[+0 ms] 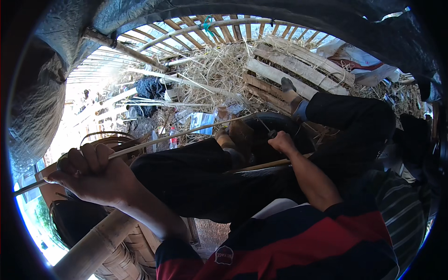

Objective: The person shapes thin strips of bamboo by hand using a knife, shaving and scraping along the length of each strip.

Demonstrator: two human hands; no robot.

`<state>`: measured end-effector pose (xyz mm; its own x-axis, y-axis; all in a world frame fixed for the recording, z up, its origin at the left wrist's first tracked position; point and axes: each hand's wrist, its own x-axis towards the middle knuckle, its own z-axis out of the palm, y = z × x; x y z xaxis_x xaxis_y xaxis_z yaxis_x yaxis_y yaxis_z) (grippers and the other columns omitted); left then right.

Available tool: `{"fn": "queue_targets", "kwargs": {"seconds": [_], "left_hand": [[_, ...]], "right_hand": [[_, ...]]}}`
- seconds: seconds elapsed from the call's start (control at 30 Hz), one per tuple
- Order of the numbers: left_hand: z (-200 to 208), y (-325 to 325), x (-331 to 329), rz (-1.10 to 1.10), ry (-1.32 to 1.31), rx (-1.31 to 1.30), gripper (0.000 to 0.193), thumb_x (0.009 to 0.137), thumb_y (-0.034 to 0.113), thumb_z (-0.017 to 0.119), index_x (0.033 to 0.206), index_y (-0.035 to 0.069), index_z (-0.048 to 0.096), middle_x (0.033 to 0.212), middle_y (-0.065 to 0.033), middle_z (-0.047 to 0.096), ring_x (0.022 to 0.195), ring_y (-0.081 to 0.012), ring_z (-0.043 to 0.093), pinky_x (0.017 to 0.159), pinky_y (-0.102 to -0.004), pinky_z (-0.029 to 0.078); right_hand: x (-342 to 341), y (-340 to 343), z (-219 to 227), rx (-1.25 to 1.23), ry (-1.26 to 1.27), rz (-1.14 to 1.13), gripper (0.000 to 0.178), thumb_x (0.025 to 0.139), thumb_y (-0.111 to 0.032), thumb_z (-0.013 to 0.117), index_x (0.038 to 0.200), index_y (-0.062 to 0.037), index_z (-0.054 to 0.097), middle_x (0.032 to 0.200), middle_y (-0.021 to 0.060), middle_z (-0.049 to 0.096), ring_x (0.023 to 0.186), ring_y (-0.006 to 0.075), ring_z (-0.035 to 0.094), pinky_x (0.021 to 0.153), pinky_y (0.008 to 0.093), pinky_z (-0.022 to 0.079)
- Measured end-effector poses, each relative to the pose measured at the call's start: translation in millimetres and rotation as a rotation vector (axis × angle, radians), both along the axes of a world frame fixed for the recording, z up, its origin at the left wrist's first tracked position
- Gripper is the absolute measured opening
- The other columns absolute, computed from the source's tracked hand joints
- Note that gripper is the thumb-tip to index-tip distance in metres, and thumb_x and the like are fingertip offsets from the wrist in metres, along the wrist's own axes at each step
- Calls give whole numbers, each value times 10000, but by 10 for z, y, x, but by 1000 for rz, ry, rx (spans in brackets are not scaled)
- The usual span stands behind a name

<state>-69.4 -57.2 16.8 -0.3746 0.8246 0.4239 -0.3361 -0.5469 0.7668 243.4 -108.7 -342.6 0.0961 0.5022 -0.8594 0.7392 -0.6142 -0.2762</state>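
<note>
My left hand point(95, 179) is raised at the left, its fingers curled round a long thin bamboo strip point(182, 134). From there the strip slants away to the middle, above my dark-trousered leg. My right hand point(283, 143) is closed on the dark handle point(272, 134) of a knife-like tool. Its thin metal blade point(263, 124) points up and left, close to the strip's far end; whether they touch, I cannot tell. A round black tub or tire-like thing point(275, 119) sits below the blade, between my feet.
Straw point(210, 65) and litter cover the ground ahead. A wooden slatted pallet point(298, 70) lies at the far right. Loose bamboo lengths point(116, 100) and a small plastic bottle point(173, 138) are at the left. A thick bamboo pole point(100, 240) crosses the lower left, beside woven strips point(133, 249).
</note>
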Motion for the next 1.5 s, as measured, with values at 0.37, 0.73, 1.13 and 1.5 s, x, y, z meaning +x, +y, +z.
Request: {"fn": "queue_targets", "kwargs": {"seconds": [0.37, 0.73, 1.13, 1.5], "left_hand": [[53, -65, -86, -46, -14, -7, 466, 963, 442, 394, 609, 149, 322, 551, 45, 219, 466, -70, 148, 423, -231, 139], [77, -13, -9, -40, -12, -26, 458, 959, 436, 407, 608, 145, 359, 533, 49, 217, 464, -72, 157, 426, -229, 144], [166, -104, -164, 12, 69, -25, 468, 964, 447, 374, 614, 141, 330, 563, 49, 236, 479, -74, 174, 451, -241, 171], [191, -141, -253, 15, 50, -20, 442, 951, 433, 423, 629, 134, 374, 567, 49, 245, 486, -73, 175, 447, -248, 161]], "right_hand": [[-600, 174, 904, 425, 577, 193, 322, 691, -310, 642, 922, -89, 677, 886, 182, 665, 904, 355, 625, 790, 436, 509], [113, -69, -138, 98, -110, 19, 446, 676, -288, 637, 967, 50, 642, 1006, 270, 624, 984, 384, 602, 845, 413, 498], [-159, 46, 408, 255, 252, 176, 396, 692, -289, 617, 971, -11, 647, 990, 245, 636, 965, 382, 608, 851, 429, 493], [-64, 64, 134, 168, -15, 177, 410, 668, -289, 607, 967, -13, 658, 960, 242, 643, 958, 384, 610, 847, 425, 495]]}}
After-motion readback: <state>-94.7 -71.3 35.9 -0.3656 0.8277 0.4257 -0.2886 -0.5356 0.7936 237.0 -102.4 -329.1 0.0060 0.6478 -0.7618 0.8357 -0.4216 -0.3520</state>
